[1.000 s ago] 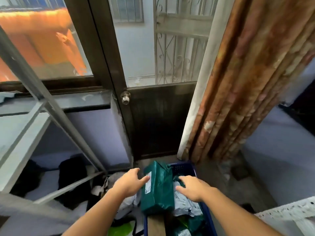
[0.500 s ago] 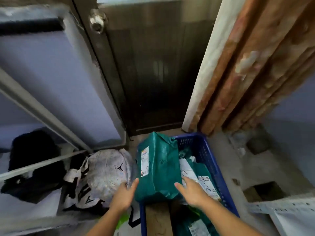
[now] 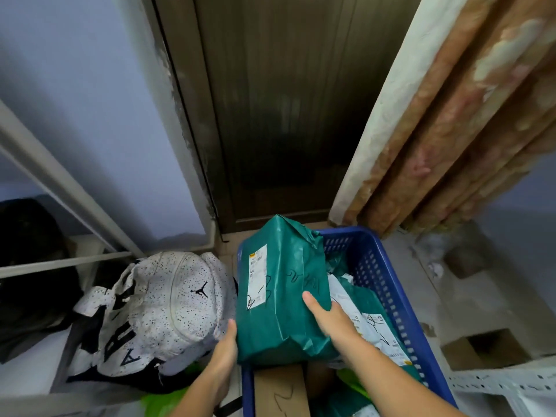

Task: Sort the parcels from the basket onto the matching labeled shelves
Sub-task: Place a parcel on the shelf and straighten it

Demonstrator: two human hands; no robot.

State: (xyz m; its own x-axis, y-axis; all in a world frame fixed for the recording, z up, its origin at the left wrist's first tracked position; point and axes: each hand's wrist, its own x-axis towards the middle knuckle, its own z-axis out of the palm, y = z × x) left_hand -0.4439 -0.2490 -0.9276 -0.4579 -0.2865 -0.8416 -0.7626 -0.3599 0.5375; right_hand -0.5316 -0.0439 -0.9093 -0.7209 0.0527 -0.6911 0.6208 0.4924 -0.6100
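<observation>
Head view: the left hand (image 3: 224, 346) and right hand (image 3: 328, 319) clasp the green parcel (image 3: 279, 293) from both sides, over the basket (image 3: 379, 266). Pickup underway; next, lift it clear, read the label (image 3: 257, 278), find its shelf.

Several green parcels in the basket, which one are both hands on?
The big dark green parcel at the blue basket's left side, topmost. Left hand and right hand flank it; the other green parcels lie lower, to its right.
</observation>
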